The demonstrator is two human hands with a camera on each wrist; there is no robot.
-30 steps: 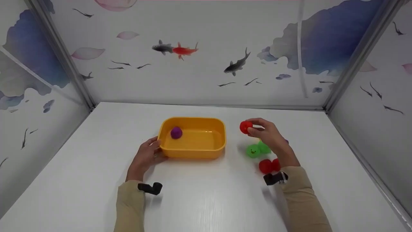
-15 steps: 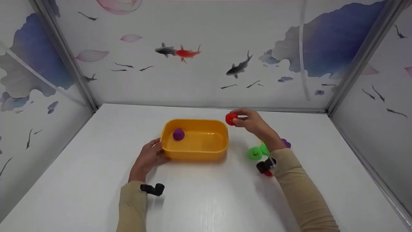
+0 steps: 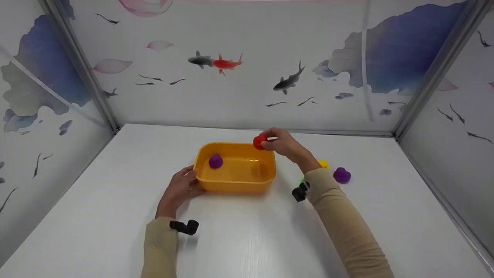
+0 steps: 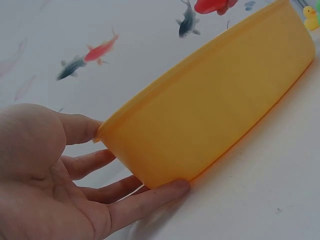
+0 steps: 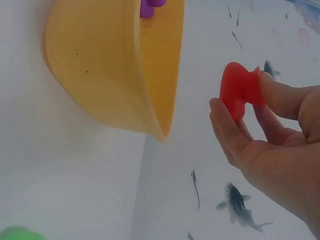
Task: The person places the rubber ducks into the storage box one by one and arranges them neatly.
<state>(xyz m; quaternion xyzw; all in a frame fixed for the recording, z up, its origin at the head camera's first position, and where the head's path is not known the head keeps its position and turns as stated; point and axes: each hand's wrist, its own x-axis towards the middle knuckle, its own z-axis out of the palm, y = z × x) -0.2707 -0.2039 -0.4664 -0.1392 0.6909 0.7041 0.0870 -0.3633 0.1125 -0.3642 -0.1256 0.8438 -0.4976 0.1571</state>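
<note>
My left hand (image 3: 180, 188) grips the left end of a yellow plastic tub (image 3: 231, 187). In the left wrist view the thumb lies at the tub's rim and the fingers (image 4: 150, 201) reach along its end and lower edge. Inside the tub, toward its left, is a purple rubber duck (image 3: 215, 161). My right hand (image 3: 285, 146) pinches a red rubber duck (image 3: 259, 142) between thumb and fingers, raised at the tub's back right rim. The right wrist view shows this red duck (image 5: 239, 91) held sideways, apart from the tub wall.
Right of the tub, another purple duck (image 3: 342, 175) and a yellow duck (image 3: 323, 164) stand on the white table (image 3: 247, 239). A green duck (image 3: 302, 180) is mostly hidden behind the right forearm. Printed fish panels (image 3: 239, 104) enclose the table at the back and sides.
My right hand has carried the red duck left, from above the other ducks to the tub's back right rim. The left hand keeps its grip. The forearm now covers the red ducks on the table.
</note>
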